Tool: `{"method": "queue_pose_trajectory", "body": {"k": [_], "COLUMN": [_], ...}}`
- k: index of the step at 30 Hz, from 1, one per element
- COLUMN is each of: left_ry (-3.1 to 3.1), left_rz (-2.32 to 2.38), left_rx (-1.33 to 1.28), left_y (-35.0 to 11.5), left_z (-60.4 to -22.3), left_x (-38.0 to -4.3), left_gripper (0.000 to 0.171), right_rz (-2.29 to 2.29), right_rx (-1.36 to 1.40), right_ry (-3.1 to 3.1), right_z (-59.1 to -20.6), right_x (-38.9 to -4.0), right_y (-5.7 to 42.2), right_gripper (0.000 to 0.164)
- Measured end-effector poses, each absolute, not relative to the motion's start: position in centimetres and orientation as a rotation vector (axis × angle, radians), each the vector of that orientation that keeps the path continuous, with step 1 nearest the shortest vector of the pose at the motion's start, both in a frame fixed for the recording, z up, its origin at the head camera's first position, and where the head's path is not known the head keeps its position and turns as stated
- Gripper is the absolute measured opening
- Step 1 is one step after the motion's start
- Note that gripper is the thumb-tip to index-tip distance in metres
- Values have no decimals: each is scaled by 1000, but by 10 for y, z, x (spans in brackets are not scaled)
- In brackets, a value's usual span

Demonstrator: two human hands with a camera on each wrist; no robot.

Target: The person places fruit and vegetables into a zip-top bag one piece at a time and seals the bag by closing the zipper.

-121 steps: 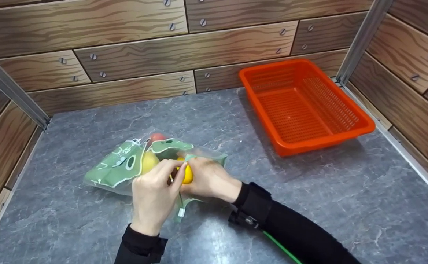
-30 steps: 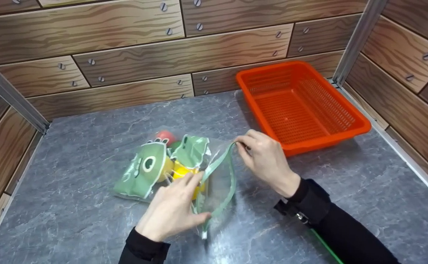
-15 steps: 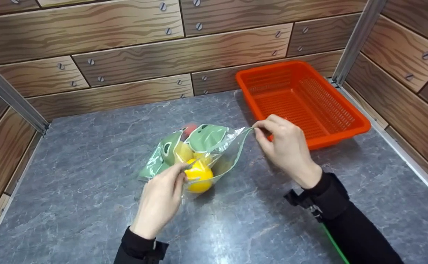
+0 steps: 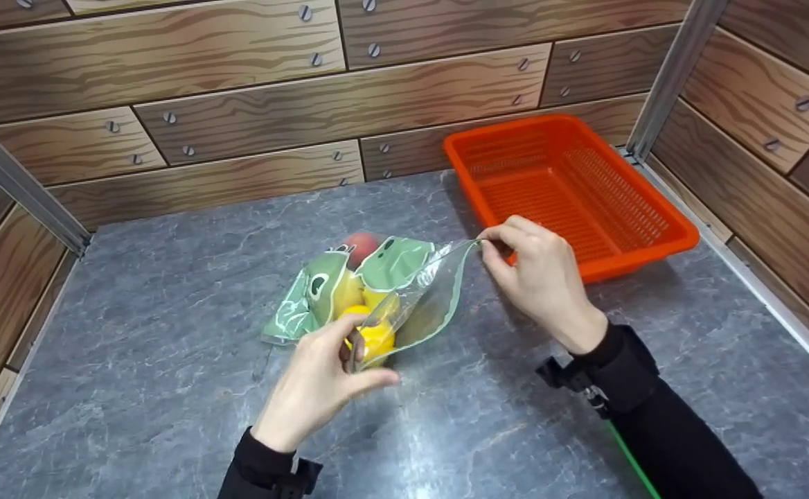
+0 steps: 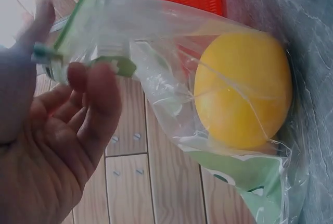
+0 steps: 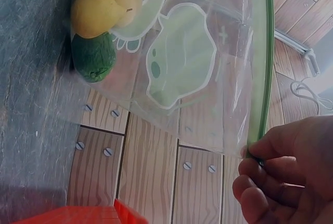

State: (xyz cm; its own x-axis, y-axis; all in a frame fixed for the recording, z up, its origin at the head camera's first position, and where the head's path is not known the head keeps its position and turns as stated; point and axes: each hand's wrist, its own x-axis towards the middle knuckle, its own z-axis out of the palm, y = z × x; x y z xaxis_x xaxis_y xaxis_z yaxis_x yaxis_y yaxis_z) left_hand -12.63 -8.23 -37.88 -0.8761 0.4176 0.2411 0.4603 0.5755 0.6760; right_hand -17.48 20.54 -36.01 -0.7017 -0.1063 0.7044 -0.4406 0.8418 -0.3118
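A clear zip bag (image 4: 397, 267) with green cartoon prints lies on the grey table, its mouth spread towards the right. My right hand (image 4: 539, 281) pinches the far corner of the green zip edge (image 6: 263, 62) between thumb and fingers. At the near corner is my left hand (image 4: 321, 374), thumb held away from its fingers, which touch the bag's edge. A small zip slider (image 5: 44, 53) shows beside that thumb. Inside the bag are a smooth yellow fruit (image 5: 244, 88), a yellow pear (image 6: 93, 13), a dark green vegetable (image 6: 93, 57) and a red round fruit (image 4: 361, 248).
An orange-red plastic basket (image 4: 550, 201) stands at the back right, close behind my right hand. Wood-patterned walls (image 4: 349, 90) with metal corner posts enclose the table (image 4: 169, 333) at the back and sides.
My right hand was in the bag by the yellow fruit; it has since gone right and drawn the bag's corner out. The left thumb has just parted from its fingers.
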Motion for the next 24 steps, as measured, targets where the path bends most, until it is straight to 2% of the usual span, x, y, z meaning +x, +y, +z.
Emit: {"method": "queue_pose_trajectory", "body": {"k": [5, 13, 20, 24], "left_ry": [-2732, -2547, -2123, -2038], "left_rz": [-1048, -862, -1111, -1291], "left_rx": [-764, -447, -197, -112], "left_y": [-87, -105, -120, -122], "left_z": [-377, -373, -360, -356], "left_x": [-125, -133, -133, -131], "left_gripper": [54, 33, 14, 17], "right_rz": [628, 690, 820, 798], "right_rx": [383, 424, 506, 459], "right_ry": [-2318, -2362, -2369, -2416], "right_z": [-359, -351, -338, -335], "right_x": [-175, -173, -162, -160], "right_y": [206, 213, 219, 221], "right_gripper": [8, 6, 6, 5]}}
